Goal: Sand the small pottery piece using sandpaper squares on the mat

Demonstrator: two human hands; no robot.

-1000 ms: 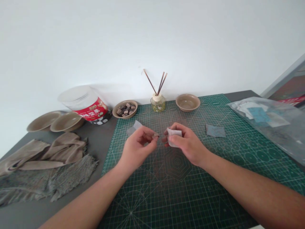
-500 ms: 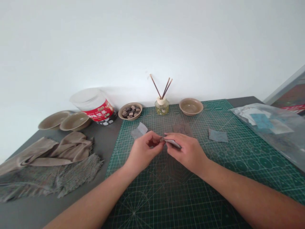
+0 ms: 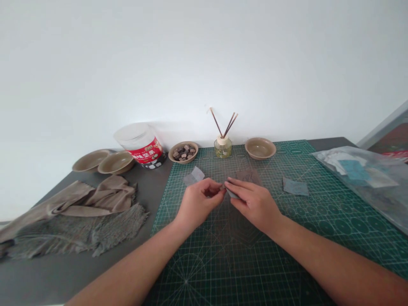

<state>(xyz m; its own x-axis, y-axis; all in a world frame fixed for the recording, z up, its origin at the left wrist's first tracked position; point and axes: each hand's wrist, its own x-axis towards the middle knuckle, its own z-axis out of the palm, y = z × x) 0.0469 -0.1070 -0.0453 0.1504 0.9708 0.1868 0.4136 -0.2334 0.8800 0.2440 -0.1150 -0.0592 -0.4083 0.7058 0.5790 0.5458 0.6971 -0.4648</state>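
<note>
- Evidently, the left hand (image 3: 200, 202) has thumb and forefinger pinched on a small brown piece (image 3: 222, 187), mostly hidden by the fingertips.
- The right hand (image 3: 253, 204) grips a thin grey piece (image 3: 231, 194) between thumb and fingers, its near end meeting or almost meeting the brown one; which, I cannot tell.
- Both small pieces are above the green cutting mat (image 3: 223, 263), at the meeting point of the two hands.
- Just beyond the right fingers, a brown sheet (image 3: 250, 175) with dark marks lies on the mat; a whitish scrap (image 3: 194, 175) lies beyond the left hand.
- Right of the right hand, a blue-grey patch (image 3: 296, 187) lies flat.
- Along the wall stand a bowl of dark and pinkish chunks (image 3: 183, 153), a reed diffuser (image 3: 222, 147) and a brown bowl (image 3: 260, 148).
- Farther left are a red-labelled jar (image 3: 143, 146), two more bowls (image 3: 116, 162) and rumpled brown and grey cloths (image 3: 95, 216).
- At far right, a clear bag (image 3: 379, 187) holds white and blue pieces.
</note>
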